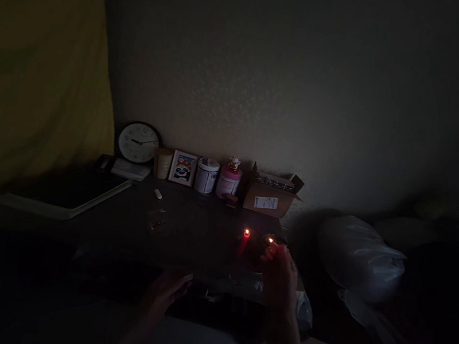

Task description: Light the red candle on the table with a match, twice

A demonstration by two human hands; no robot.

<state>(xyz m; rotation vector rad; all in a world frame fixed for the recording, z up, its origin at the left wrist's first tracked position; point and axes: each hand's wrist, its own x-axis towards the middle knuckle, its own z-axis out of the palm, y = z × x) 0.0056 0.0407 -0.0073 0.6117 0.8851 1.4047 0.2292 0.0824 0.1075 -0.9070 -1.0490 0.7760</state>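
A lit red candle [243, 244] stands upright near the right end of the dark table [203, 226]. Just right of it, my right hand [281, 270] is closed in a pinch on a burning match [272, 241], whose small flame is apart from the candle's. Behind that hand a round rim, perhaps of a glass dish, shows faintly. My left hand [167, 290] is at the table's front edge, away from the candle. Its fingers are dim and partly curled, and I cannot make out whether they hold anything.
Along the wall stand a clock [139, 142], a panda picture [183, 169], a white tin [206, 176], a pink tin [228, 182] with a figurine [234, 163], and an open cardboard box [268, 197]. A white oblong object [158, 194] lies midtable. Plastic bags [358, 256] sit at right.
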